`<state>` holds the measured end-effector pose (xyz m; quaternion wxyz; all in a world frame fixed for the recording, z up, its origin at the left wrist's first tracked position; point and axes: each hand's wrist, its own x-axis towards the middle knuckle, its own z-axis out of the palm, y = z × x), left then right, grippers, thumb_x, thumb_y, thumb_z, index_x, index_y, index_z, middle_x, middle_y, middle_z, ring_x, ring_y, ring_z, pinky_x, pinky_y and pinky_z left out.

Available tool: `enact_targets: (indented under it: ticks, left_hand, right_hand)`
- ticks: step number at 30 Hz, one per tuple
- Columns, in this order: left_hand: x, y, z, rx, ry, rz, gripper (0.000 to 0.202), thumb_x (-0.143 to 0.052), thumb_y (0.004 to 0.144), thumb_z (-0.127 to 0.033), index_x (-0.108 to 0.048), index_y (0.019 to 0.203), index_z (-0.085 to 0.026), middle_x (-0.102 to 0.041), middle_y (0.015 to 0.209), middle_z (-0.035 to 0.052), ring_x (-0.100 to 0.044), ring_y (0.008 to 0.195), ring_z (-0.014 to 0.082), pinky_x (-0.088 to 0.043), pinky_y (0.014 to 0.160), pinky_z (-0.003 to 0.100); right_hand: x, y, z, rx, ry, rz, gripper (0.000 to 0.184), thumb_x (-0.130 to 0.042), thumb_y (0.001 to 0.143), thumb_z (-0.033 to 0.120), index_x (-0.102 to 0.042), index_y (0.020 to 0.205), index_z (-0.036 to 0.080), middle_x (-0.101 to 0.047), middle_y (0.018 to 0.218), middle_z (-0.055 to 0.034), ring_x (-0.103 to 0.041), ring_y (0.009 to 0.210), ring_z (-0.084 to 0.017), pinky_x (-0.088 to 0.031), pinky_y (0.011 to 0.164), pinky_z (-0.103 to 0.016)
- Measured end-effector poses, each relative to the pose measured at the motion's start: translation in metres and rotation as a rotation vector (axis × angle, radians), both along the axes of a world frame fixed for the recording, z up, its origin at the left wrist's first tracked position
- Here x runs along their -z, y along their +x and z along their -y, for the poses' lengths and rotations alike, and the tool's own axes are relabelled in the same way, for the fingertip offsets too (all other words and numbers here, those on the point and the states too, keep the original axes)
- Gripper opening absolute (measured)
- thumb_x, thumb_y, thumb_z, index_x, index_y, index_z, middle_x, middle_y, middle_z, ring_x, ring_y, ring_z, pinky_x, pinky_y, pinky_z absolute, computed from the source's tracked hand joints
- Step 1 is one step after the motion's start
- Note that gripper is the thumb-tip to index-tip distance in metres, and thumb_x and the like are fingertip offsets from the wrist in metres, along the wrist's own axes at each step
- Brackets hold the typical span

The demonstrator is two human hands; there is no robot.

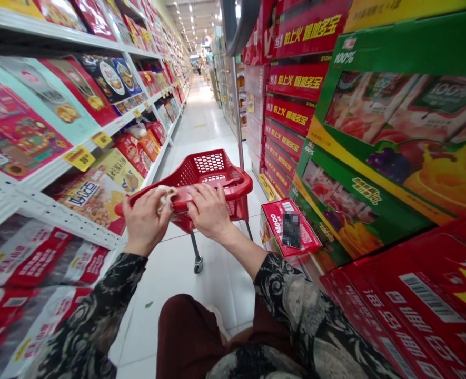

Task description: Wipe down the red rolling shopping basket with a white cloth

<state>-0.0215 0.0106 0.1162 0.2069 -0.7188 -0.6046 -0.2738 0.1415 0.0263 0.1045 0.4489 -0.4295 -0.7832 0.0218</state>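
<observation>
A red plastic shopping cart (217, 171) stands in front of me in a supermarket aisle. My left hand (146, 221) is closed on its red handle bar (181, 202) and also clutches a small whitish crumpled thing (165, 196), perhaps a tissue. My right hand (209, 210) lies over the handle a little to the right, fingers curled around it. The cart's basket looks empty from here. My patterned dark sleeves and dark red trousers fill the bottom of the view.
Shelves (39, 179) of boxed snacks run along the left. Stacked red drink cartons (291, 113) and green juice cases (394, 131) rise on the right, close to the cart. A red box (290, 229) juts out low on the right. The white tiled aisle (201, 118) stretches ahead.
</observation>
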Motion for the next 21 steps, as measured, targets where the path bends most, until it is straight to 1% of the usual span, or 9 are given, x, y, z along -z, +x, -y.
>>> enact_targets:
  ticks: [4, 6, 8, 9, 12, 14, 15, 17, 21]
  left_hand:
    - [-0.005, 0.029, -0.005, 0.093, -0.037, -0.038, 0.034, -0.043, 0.082, -0.032, -0.052, 0.114, -0.023, -0.058, 0.120, 0.0091, -0.049, 0.115, 0.0241, -0.013, 0.106, 0.049]
    - [-0.008, 0.034, -0.005, 0.110, -0.053, -0.038, 0.035, -0.043, 0.082, -0.032, -0.051, 0.115, -0.024, -0.057, 0.121, 0.0083, -0.048, 0.116, 0.0238, -0.010, 0.107, 0.050]
    - [-0.009, 0.029, -0.004, 0.096, -0.071, -0.036, 0.035, -0.044, 0.082, -0.034, -0.051, 0.116, -0.026, -0.057, 0.122, 0.0076, -0.049, 0.115, 0.0241, -0.009, 0.107, 0.051]
    - [-0.009, 0.023, -0.004, 0.080, -0.081, -0.031, 0.035, -0.044, 0.083, -0.034, -0.050, 0.116, -0.026, -0.057, 0.122, 0.0077, -0.049, 0.114, 0.0244, -0.009, 0.106, 0.051]
    - [-0.008, 0.009, -0.006, 0.018, -0.101, 0.019, 0.034, -0.042, 0.084, -0.035, -0.050, 0.116, -0.025, -0.056, 0.122, 0.0095, -0.049, 0.113, 0.0258, -0.017, 0.103, 0.052]
    - [-0.009, 0.013, -0.010, 0.005, -0.112, 0.049, 0.033, -0.041, 0.084, -0.035, -0.052, 0.114, -0.023, -0.057, 0.121, 0.0103, -0.050, 0.112, 0.0263, -0.022, 0.101, 0.052]
    - [-0.010, 0.020, -0.013, 0.011, -0.116, 0.055, 0.033, -0.040, 0.085, -0.036, -0.052, 0.112, -0.022, -0.057, 0.121, 0.0102, -0.050, 0.111, 0.0261, -0.022, 0.100, 0.051]
    - [-0.014, 0.044, -0.020, 0.055, -0.125, 0.045, 0.031, -0.039, 0.086, -0.036, -0.054, 0.110, -0.022, -0.058, 0.119, 0.0090, -0.051, 0.110, 0.0247, -0.022, 0.101, 0.051]
    - [-0.015, 0.096, -0.029, 0.205, -0.141, -0.038, 0.032, -0.037, 0.087, -0.034, -0.051, 0.113, -0.023, -0.056, 0.122, 0.0069, -0.047, 0.116, 0.0227, -0.018, 0.105, 0.050]
  right_hand:
    - [0.007, 0.002, -0.005, 0.007, 0.018, -0.030, 0.035, -0.038, 0.088, 0.025, -0.051, 0.119, 0.015, -0.054, 0.123, -0.0080, -0.044, 0.116, -0.019, -0.022, 0.107, -0.041]
    - [0.008, 0.007, -0.008, -0.012, 0.027, -0.009, 0.037, -0.039, 0.087, 0.023, -0.049, 0.122, 0.015, -0.053, 0.125, -0.0084, -0.042, 0.118, -0.018, -0.021, 0.108, -0.040]
    - [0.010, 0.016, -0.012, 0.000, 0.024, 0.000, 0.040, -0.039, 0.086, 0.022, -0.047, 0.124, 0.015, -0.051, 0.127, -0.0084, -0.040, 0.120, -0.018, -0.019, 0.109, -0.041]
    - [0.011, 0.022, -0.013, 0.032, 0.017, -0.007, 0.041, -0.039, 0.086, 0.022, -0.047, 0.125, 0.015, -0.050, 0.128, -0.0084, -0.038, 0.122, -0.019, -0.017, 0.109, -0.042]
    - [0.015, 0.042, -0.018, 0.184, -0.001, -0.061, 0.043, -0.038, 0.084, 0.021, -0.045, 0.126, 0.017, -0.047, 0.131, -0.0081, -0.035, 0.125, -0.021, -0.012, 0.109, -0.050]
    - [0.020, 0.051, -0.020, 0.233, 0.005, -0.090, 0.044, -0.036, 0.084, 0.020, -0.045, 0.127, 0.017, -0.049, 0.130, -0.0078, -0.036, 0.125, -0.022, -0.012, 0.109, -0.051]
    - [0.022, 0.053, -0.021, 0.236, 0.010, -0.102, 0.045, -0.036, 0.083, 0.020, -0.044, 0.127, 0.017, -0.050, 0.129, -0.0076, -0.037, 0.125, -0.021, -0.013, 0.109, -0.050]
    - [0.026, 0.054, -0.023, 0.225, 0.025, -0.130, 0.046, -0.033, 0.083, 0.019, -0.042, 0.128, 0.016, -0.051, 0.128, -0.0075, -0.037, 0.125, -0.020, -0.015, 0.109, -0.048]
    - [0.032, 0.051, -0.027, 0.228, 0.057, -0.168, 0.045, -0.029, 0.086, 0.021, -0.040, 0.129, 0.016, -0.051, 0.128, -0.0072, -0.037, 0.125, -0.018, -0.017, 0.109, -0.046]
